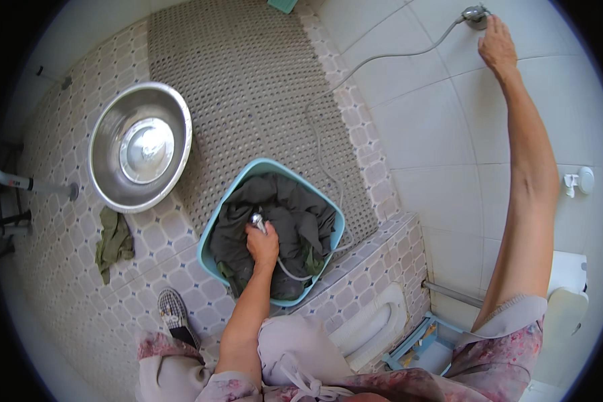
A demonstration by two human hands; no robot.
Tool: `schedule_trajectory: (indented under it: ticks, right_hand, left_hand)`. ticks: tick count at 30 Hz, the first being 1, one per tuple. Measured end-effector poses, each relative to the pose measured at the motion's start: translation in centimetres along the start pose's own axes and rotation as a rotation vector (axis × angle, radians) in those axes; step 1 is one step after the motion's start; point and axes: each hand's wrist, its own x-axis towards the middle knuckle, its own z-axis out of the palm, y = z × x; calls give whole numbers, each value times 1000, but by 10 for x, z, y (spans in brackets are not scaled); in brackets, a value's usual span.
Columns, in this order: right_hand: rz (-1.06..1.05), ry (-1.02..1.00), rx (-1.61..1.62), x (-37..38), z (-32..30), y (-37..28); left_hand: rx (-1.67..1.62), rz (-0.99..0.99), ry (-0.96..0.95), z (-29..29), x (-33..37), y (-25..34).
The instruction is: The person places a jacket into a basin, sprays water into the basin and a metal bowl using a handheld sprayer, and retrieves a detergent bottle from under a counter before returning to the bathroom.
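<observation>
Sprayer (257,219) is gripped in L hand (263,246), over dk clothes (275,194) in blue tub (206,252), ctr — wall valve (474,15), far R, is touched by R hand (498,47); whether closed on it can't be told — steel basin (108,151) seen L.

Inspected patterned tile floor (155,258), partly covered by grey perforated mat (248,80). Found steel basin (106,155) at mat's left edge and crumpled green cloth (116,240) beside it on tile. Noted turquoise tub (212,249) at mat's near end.
</observation>
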Motion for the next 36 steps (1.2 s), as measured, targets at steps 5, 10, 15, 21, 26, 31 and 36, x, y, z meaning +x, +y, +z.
schedule_trajectory:
  ticks: [5,10,15,21,26,31,36]
  right_hand:
    - [38,37,219,6,6,-7]
    - [224,-182,268,-6,-11,-42]
    - [-71,344,536,-111,-74,-179]
    - [-133,-323,1547,-268,-235,-348]
    - [-13,-388,1839,-343,-313,-410]
    - [176,-504,1783,-379,-319,-441]
    - [343,-520,1744,-395,-311,-465]
  left_hand:
    - [46,-64,-34,-7,2,9]
    - [120,-68,1,1,5,4]
    - [160,-100,-74,-4,5,1]
    - [140,-110,-31,-3,4,-6]
    - [130,-114,-173,-5,13,-13]
    - [123,-52,-147,-6,19,-17]
    - [-328,-240,-342,-19,22,-16]
